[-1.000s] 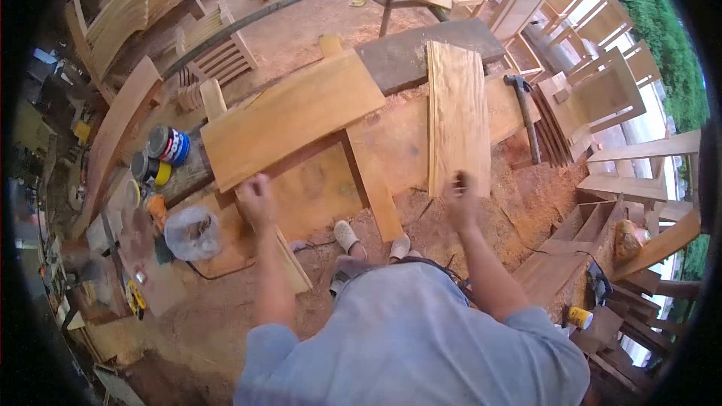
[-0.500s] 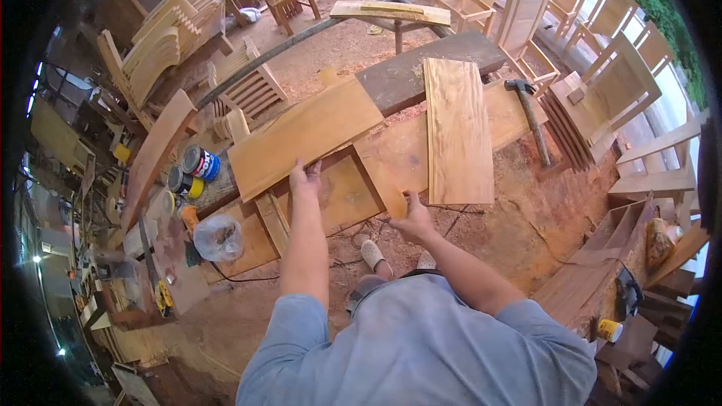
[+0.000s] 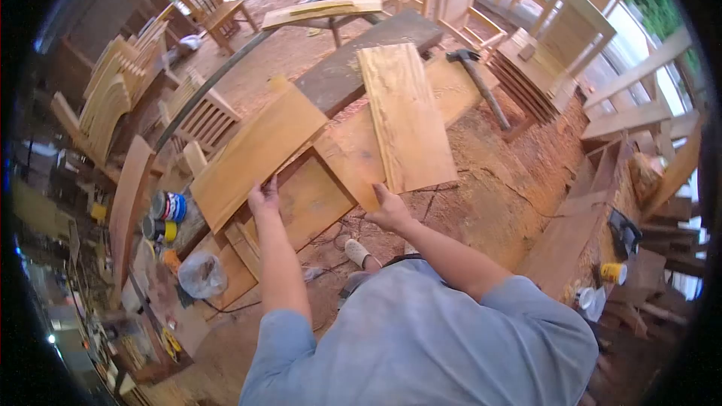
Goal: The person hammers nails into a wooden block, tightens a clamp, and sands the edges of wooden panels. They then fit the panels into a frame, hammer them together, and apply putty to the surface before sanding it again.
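My left hand (image 3: 263,201) is closed on the near edge of a flat wooden board (image 3: 259,154), which lies slanted across the left of the bench. My right hand (image 3: 389,209) grips the near corner of a second wooden board (image 3: 350,154), thumb on top and fingers partly hidden beneath. Just beyond that hand, a loose plank (image 3: 410,120) with streaky grain rests across the boards. A claw hammer (image 3: 485,94) lies farther right. Between my hands, a lower wooden panel (image 3: 304,192) shows under the two boards.
Paint cans (image 3: 169,207) and a clear plastic bag (image 3: 201,274) stand at the left. Beyond the bench is a curved metal bar carrying a wood piece (image 3: 323,11). Chair frames (image 3: 564,37) stand at the back right. A yellow-labelled container (image 3: 613,273) sits low on the right.
The camera view has turned, so the bench and boards appear farther left and tilted. Both hands keep their hold on the same boards, with little visible movement between them.
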Demonstrator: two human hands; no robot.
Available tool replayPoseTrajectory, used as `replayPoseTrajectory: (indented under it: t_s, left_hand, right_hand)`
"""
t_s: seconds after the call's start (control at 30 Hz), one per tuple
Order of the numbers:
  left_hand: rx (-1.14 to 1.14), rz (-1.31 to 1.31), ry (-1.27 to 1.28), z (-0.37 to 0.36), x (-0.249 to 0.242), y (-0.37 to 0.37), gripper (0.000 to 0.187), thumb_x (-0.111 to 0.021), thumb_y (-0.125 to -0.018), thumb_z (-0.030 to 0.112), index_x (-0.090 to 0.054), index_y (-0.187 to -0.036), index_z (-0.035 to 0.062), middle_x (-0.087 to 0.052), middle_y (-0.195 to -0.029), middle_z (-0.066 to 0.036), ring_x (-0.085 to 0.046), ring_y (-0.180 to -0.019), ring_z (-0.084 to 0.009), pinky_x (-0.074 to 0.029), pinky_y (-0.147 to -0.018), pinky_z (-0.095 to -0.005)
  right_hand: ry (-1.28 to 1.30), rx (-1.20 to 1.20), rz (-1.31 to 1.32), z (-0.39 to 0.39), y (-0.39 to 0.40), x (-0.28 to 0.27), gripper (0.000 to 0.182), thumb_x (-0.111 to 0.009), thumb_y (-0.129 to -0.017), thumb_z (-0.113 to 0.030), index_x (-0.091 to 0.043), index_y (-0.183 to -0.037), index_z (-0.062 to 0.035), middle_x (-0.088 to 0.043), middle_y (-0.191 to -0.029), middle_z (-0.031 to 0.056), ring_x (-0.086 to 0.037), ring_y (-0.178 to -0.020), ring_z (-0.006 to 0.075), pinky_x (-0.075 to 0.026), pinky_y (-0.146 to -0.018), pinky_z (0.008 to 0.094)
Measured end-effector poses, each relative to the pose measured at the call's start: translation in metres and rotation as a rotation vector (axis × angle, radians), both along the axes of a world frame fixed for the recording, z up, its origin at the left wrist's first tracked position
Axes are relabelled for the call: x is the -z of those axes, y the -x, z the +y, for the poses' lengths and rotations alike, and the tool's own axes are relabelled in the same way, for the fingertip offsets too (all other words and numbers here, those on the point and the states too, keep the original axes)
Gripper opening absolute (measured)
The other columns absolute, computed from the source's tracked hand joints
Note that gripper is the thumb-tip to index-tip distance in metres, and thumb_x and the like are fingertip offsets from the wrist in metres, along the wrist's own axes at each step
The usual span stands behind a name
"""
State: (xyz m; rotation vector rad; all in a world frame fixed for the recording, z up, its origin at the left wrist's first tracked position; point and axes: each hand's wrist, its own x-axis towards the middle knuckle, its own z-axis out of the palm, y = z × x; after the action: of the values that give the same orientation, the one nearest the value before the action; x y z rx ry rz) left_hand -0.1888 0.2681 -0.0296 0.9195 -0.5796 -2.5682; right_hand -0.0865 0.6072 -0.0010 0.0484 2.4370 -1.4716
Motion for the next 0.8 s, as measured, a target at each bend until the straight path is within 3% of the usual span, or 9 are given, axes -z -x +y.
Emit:
replayPoseTrajectory:
  t_s: [0.23, 0.3, 0.37, 0.43, 0.47, 0.57, 0.63, 0.73, 0.8]
  left_hand:
    - [0.057, 0.044, 0.102, -0.008, 0.014, -0.002, 0.034, -0.044, -0.101, 0.022, -0.046, -0.125, -0.0014, -0.055, -0.123, -0.018, -0.057, -0.108, -0.0350, -0.052, -0.090, -0.0517]
    - [0.360, -0.250, 0.148, -0.008, -0.005, -0.010, 0.040, -0.048, -0.099, 0.031, -0.045, -0.123, -0.0013, -0.055, -0.120, -0.016, -0.057, -0.102, -0.0311, -0.053, -0.084, -0.0479]
    - [0.403, -0.336, 0.210, 0.004, -0.033, -0.036, 0.043, -0.051, -0.098, 0.035, -0.045, -0.120, -0.0005, -0.053, -0.119, -0.015, -0.055, -0.098, -0.0274, -0.052, -0.079, -0.0438]
    - [0.428, -0.293, 0.546, 0.013, -0.063, -0.070, 0.035, -0.053, -0.097, 0.030, -0.049, -0.115, 0.0003, -0.057, -0.112, -0.014, -0.058, -0.092, -0.0240, -0.052, -0.070, -0.0376]
    - [0.322, -0.261, 0.665, 0.008, -0.061, -0.090, 0.029, -0.056, -0.096, 0.026, -0.052, -0.109, 0.0007, -0.063, -0.095, -0.010, -0.060, -0.077, -0.0181, -0.050, -0.060, -0.0312]
    - [0.043, -0.542, 1.040, -0.018, -0.049, -0.165, 0.020, -0.058, -0.094, 0.022, -0.058, -0.095, 0.0015, -0.063, -0.076, -0.006, -0.058, -0.064, -0.0133, -0.046, -0.054, -0.0261]
    - [-0.069, -0.560, 0.978, -0.022, -0.044, -0.222, 0.026, -0.060, -0.093, 0.024, -0.060, -0.082, 0.0005, -0.062, -0.072, -0.007, -0.059, -0.062, -0.0165, -0.048, -0.058, -0.0299]
    - [-0.179, -0.864, 1.204, -0.038, 0.007, -0.289, 0.037, -0.061, -0.091, 0.031, -0.061, -0.080, -0.0043, -0.066, -0.076, -0.013, -0.061, -0.066, -0.0246, -0.049, -0.064, -0.0377]
    - [0.228, -0.950, 1.297, -0.038, 0.027, -0.326, 0.049, -0.060, -0.090, 0.039, -0.063, -0.091, -0.0092, -0.068, -0.083, -0.020, -0.065, -0.075, -0.0299, -0.049, -0.071, -0.0427]
  right_hand:
    - [-0.081, -0.018, 0.003, -0.001, 0.000, 0.020, 0.085, -0.075, -0.070, -0.033, -0.039, -0.141, -0.0047, -0.060, -0.123, 0.0223, -0.059, -0.113, 0.0342, -0.047, -0.095, 0.0400]
    - [-0.175, -0.063, 0.000, 0.002, -0.004, 0.012, 0.084, -0.073, -0.072, -0.042, -0.039, -0.140, -0.0048, -0.060, -0.121, 0.0225, -0.060, -0.112, 0.0338, -0.048, -0.093, 0.0395]
    - [-0.277, -0.042, -0.040, 0.007, -0.004, 0.008, 0.079, -0.073, -0.072, -0.041, -0.042, -0.138, -0.0099, -0.065, -0.106, 0.0247, -0.062, -0.100, 0.0402, -0.050, -0.088, 0.0441]
    - [-0.193, -0.139, -0.120, 0.032, -0.002, 0.004, 0.068, -0.073, -0.073, -0.045, -0.056, -0.126, -0.0053, -0.067, -0.105, 0.0208, -0.064, -0.099, 0.0345, -0.051, -0.087, 0.0414]
    - [-0.154, -0.187, -0.088, 0.050, -0.004, 0.020, 0.063, -0.073, -0.073, -0.046, -0.062, -0.119, -0.0037, -0.068, -0.103, 0.0192, -0.065, -0.098, 0.0325, -0.051, -0.086, 0.0400]
    - [0.131, 0.261, 0.185, 0.114, -0.007, 0.005, 0.026, -0.069, -0.082, -0.022, -0.070, -0.098, -0.0017, -0.070, -0.084, 0.0086, -0.063, -0.076, 0.0163, -0.050, -0.072, 0.0308]
    - [0.073, 0.557, 0.325, 0.168, 0.010, 0.021, 0.017, -0.064, -0.087, -0.016, -0.066, -0.094, -0.0003, -0.064, -0.087, 0.0039, -0.059, -0.078, 0.0129, -0.048, -0.070, 0.0275]
    - [-0.131, 0.691, 0.389, 0.211, 0.047, 0.019, 0.039, -0.070, -0.083, -0.028, -0.061, -0.105, 0.0032, -0.065, -0.087, 0.0079, -0.060, -0.076, 0.0192, -0.049, -0.072, 0.0314]
    - [-0.020, 0.635, 0.206, 0.230, 0.080, 0.044, 0.043, -0.069, -0.085, -0.029, -0.059, -0.111, 0.0034, -0.065, -0.094, 0.0092, -0.061, -0.081, 0.0192, -0.049, -0.074, 0.0307]
